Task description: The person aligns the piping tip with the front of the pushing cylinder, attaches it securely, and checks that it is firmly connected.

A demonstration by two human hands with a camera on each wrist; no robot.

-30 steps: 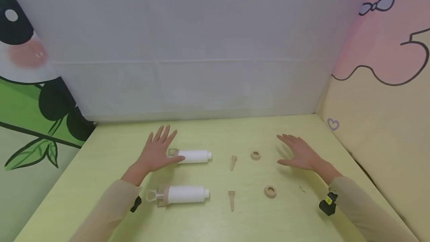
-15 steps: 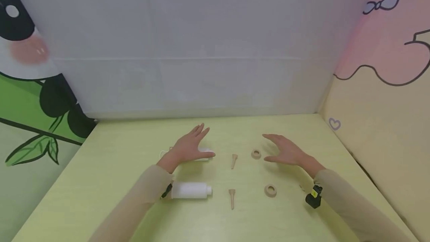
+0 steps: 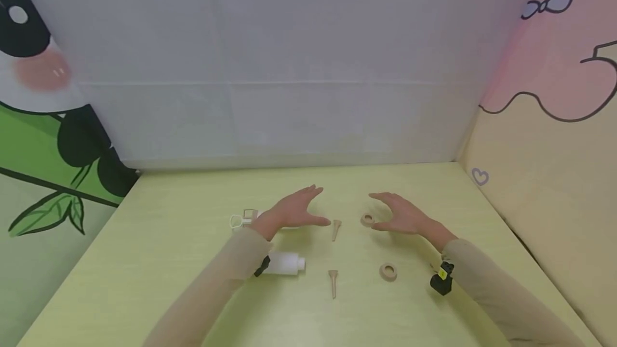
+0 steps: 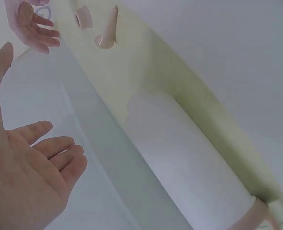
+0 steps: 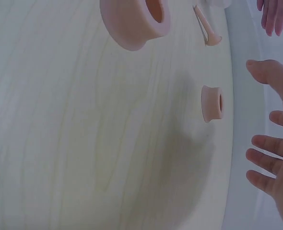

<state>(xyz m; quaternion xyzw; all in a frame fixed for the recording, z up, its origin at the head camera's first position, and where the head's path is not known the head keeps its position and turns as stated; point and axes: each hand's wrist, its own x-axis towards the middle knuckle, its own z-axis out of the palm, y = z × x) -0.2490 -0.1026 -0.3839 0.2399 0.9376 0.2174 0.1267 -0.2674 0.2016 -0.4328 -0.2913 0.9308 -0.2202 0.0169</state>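
My left hand (image 3: 296,210) hovers above the far white cylinder, fingers spread and holding nothing; its arm hides much of both cylinders. The far cylinder's beige end with a pale loop handle (image 3: 243,219) shows left of my wrist. Nearer lies a second white cylinder (image 3: 285,263) with a narrow neck. My right hand (image 3: 402,214) is held with thumb and fingers apart, its thumb close to the far beige ring (image 3: 368,219). Between the hands lies a beige peg with a flared head (image 3: 336,230). A like peg (image 3: 333,284) and a second ring (image 3: 388,271) lie nearer.
The pale yellow table (image 3: 168,229) meets a white cloth backdrop (image 3: 299,79) behind. Printed panels stand at the left (image 3: 58,143) and right (image 3: 549,138). A black wrist camera (image 3: 442,278) sits on the right sleeve, another (image 3: 262,265) on the left.
My left hand has moved right, from the far cylinder's handle end past its neck. My right hand has shifted left toward the far ring. The parts on the table stay in place.
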